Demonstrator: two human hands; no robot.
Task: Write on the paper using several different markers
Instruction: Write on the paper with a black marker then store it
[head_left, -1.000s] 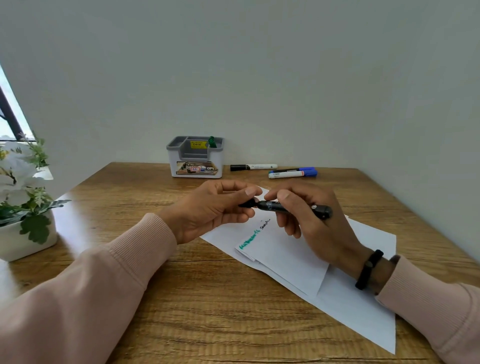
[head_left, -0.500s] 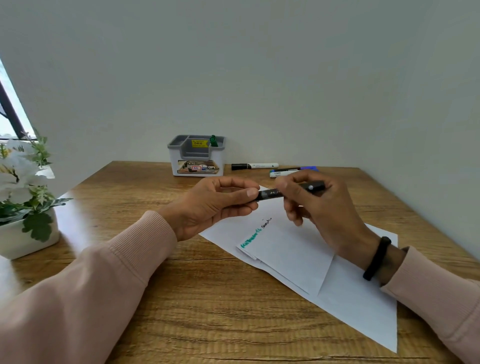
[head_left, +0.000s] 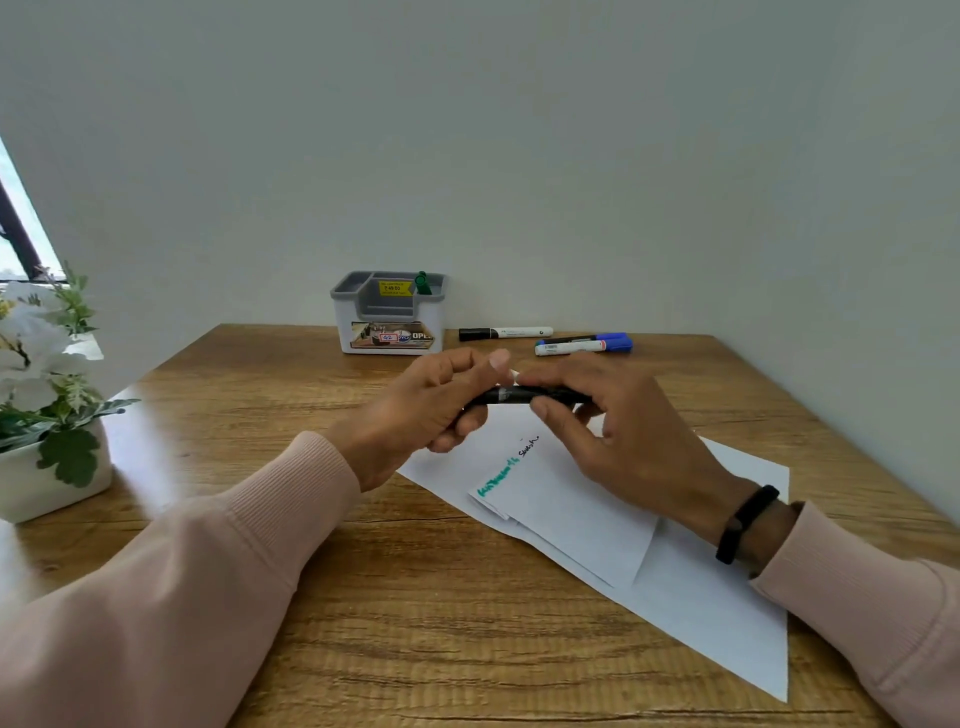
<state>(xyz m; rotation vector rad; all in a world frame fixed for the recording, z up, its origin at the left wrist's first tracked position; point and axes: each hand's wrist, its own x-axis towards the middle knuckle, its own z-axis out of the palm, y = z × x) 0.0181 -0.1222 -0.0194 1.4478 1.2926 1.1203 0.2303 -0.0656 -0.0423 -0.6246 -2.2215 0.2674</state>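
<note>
Our left hand (head_left: 426, 410) and right hand (head_left: 613, 431) both pinching a black marker (head_left: 511, 396), fingers curled round it, held just above the white paper (head_left: 571, 499) on our wooden bench (head_left: 415, 623), more markers (head_left: 582, 344) by the wall

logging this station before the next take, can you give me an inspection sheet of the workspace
surface: wooden table, grain visible.
job's things: white paper with green and black writing; black marker held above it; black-capped marker and blue-capped marker lying at the back; green marker standing in the grey organiser.
clutter: potted white flowers at the left edge.
hands: left hand and right hand each grip an end of the black marker.
cables: nothing seen.
surroundings: plain wall; window sliver at left.
</note>
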